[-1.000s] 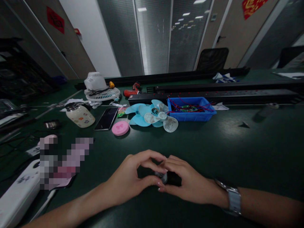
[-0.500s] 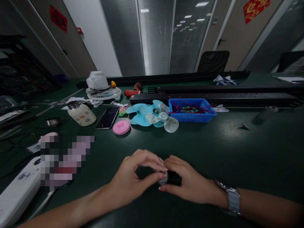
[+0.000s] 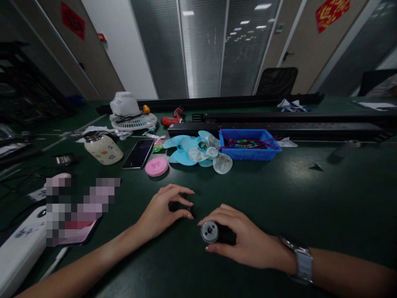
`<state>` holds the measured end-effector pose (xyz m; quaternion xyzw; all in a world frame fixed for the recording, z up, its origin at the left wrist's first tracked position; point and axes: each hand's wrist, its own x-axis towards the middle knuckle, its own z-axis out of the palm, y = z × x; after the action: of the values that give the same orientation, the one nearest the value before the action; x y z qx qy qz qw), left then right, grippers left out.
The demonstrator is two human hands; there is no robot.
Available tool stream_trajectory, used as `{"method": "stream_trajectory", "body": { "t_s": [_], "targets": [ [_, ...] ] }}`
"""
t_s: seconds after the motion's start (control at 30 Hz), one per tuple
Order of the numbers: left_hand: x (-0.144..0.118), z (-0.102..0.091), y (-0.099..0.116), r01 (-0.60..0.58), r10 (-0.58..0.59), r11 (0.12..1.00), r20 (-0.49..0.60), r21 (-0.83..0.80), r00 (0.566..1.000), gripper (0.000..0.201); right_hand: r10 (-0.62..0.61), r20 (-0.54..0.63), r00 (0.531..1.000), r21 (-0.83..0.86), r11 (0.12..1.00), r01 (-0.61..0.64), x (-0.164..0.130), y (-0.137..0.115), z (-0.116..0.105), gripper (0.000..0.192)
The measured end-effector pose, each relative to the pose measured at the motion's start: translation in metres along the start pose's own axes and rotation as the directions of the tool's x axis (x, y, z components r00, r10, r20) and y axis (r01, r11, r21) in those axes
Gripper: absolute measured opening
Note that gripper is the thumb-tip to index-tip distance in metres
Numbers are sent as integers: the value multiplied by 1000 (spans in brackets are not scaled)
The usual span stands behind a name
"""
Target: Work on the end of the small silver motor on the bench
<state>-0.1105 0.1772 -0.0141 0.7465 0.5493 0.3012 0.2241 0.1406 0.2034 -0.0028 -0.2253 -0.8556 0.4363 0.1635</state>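
Observation:
My right hand holds a small round motor-like cylinder between thumb and fingers. Its grey metal end, with small holes and a dark centre, faces up towards me. A watch sits on that wrist. To the left, my left hand hovers over the dark green table with thumb and fingers apart. A tiny item shows in the gap near its fingertips; I cannot make out what it is or whether it touches the hand.
Beyond my hands lie a pink round case, a phone, blue fan blades and a blue bin with wires. A cream flask, a white fan and a red power drill are farther back.
My left hand has come off the cylinder and moved left, its fingers spreading. The cylinder's end face is now uncovered. My right hand stays in nearly the same place.

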Motion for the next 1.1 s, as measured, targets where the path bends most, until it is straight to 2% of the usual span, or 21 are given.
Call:
{"method": "stream_trajectory", "body": {
  "t_s": [0.1,0.17,0.23,0.37,0.53,0.7,1.1],
  "targets": [
    [2,-4,1,-35,34,999,51,21,998,40,3,0,1000,2,1000,-3,0,0,0,39],
    [2,-4,2,-61,59,998,64,28,996,33,-2,-3,1000,-2,1000,2,-1,1,0,40],
    [1,-4,8,-93,93,995,19,22,996,19,-12,-8,1000,-3,1000,12,-1,2,1,40],
    [-4,-3,35,-127,114,987,-131,-95,985,9,-51,-18,999,0,999,51,-2,5,2,35],
    [-8,6,65,-174,150,956,-117,-236,982,14,-76,-47,996,-30,997,75,0,9,4,29],
    [-8,11,64,-160,147,967,-79,-200,986,16,-108,-53,993,-43,993,106,-1,11,6,30],
    [-7,2,64,-149,166,965,64,-216,984,23,-95,-33,995,-37,995,94,-1,12,6,31]
  ]
}}
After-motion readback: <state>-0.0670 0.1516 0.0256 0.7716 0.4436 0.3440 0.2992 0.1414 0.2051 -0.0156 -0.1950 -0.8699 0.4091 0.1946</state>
